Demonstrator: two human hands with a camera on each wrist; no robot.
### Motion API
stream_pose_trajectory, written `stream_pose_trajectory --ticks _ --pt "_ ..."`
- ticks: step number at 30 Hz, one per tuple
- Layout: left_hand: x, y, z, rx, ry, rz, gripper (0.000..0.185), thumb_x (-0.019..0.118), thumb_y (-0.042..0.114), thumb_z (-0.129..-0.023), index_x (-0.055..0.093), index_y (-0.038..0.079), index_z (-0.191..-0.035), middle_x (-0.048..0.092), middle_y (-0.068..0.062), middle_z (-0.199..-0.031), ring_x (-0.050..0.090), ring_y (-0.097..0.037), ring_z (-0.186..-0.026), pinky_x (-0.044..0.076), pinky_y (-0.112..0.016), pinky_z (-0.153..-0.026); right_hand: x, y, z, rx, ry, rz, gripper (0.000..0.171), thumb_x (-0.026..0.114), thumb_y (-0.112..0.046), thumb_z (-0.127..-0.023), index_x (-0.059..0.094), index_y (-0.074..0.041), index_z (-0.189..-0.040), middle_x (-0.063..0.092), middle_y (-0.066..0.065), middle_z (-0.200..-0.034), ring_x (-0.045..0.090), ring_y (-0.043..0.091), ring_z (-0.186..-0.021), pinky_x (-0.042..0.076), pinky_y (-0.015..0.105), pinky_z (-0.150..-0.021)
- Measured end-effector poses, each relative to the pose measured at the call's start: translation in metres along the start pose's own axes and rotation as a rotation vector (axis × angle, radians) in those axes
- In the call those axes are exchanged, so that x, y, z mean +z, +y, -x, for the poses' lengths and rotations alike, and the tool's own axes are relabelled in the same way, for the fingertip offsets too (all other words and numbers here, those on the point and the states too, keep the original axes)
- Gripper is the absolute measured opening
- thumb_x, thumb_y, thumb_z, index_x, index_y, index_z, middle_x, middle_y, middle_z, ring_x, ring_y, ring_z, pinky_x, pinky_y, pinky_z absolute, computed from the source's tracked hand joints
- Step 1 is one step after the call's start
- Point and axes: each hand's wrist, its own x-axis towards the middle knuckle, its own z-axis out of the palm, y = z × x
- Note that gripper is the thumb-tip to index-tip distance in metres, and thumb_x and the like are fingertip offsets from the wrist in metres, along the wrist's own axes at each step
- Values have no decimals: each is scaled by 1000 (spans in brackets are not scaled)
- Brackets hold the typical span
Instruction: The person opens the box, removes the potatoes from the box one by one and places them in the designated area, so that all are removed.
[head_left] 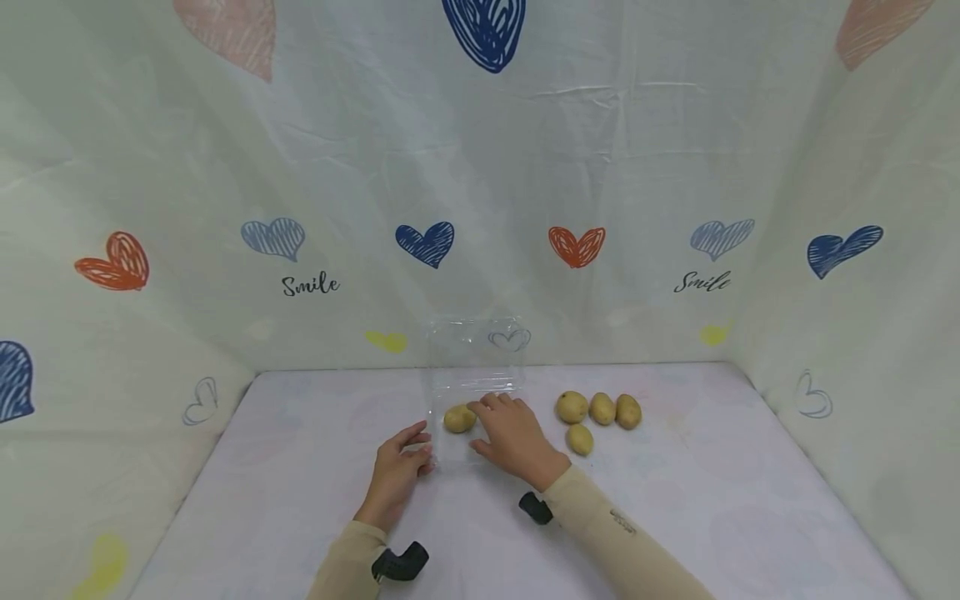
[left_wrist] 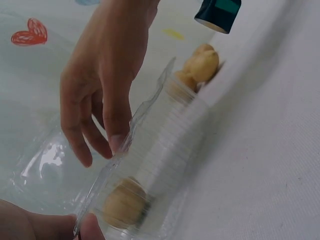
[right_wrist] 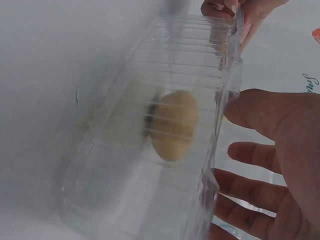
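Note:
A clear plastic clamshell container (right_wrist: 135, 175) stands on the table, its lid (head_left: 476, 354) raised at the back. One potato (right_wrist: 174, 125) lies inside it, toward the left end. My left hand (head_left: 397, 475) pinches the container's rim between thumb and finger, plain in the left wrist view (left_wrist: 45, 225). Over the container is my right hand (head_left: 517, 437), fingers apart and slightly bent, holding nothing. Its thumb comes right at the near rim in the right wrist view. Outside, to the right of the container, several potatoes (head_left: 572, 407) sit in a loose group.
The white-covered table (head_left: 712, 500) runs back to a hanging cloth (head_left: 495, 167) printed with hearts and "Smile". Each forearm wears a beige sleeve (head_left: 622, 533) and a dark wrist-mounted device (head_left: 401, 562).

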Motion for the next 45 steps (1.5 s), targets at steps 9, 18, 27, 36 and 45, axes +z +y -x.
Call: stream_pose_trajectory --ticks 9,18,27,36,45 --pt "0 0 1 16 -11 2 48 57 -12 -101 49 -13 -148 55 -28 -133 61 -12 -82 58 -19 -69 7 -4 -8 25 -7 -11 51 86 -36 -90 70 -10 -131 71 8 -118 65 26 -108 59 45 -92" --pt "0 0 0 14 -11 6 48 58 -12 -101 50 -13 -148 56 -28 -133 60 -11 -81 58 -19 -68 13 -5 -13 51 -41 -34 50 85 -35 -91 69 -11 -132 70 8 -119 65 26 -109 58 44 -92" --pt "0 0 1 14 -13 9 47 58 -11 -101 50 -13 -148 57 -27 -132 60 -11 -82 58 -19 -69 15 -8 -18 24 -79 -15 49 84 -31 -92 69 -13 -135 68 10 -120 64 27 -105 60 41 -85" --pt "0 0 1 11 -9 2 48 59 -11 -101 50 -12 -148 56 -27 -133 60 -11 -83 58 -20 -69 18 -7 -19 11 -124 -48 51 86 -28 -91 69 -13 -136 63 13 -126 64 28 -109 61 42 -84" --pt "0 0 0 18 -9 0 48 59 -11 -101 50 -12 -149 56 -28 -132 60 -12 -83 58 -20 -69 10 -5 -17 -41 -169 -128 49 85 -17 -91 67 -11 -135 62 13 -137 65 31 -117 60 44 -95"
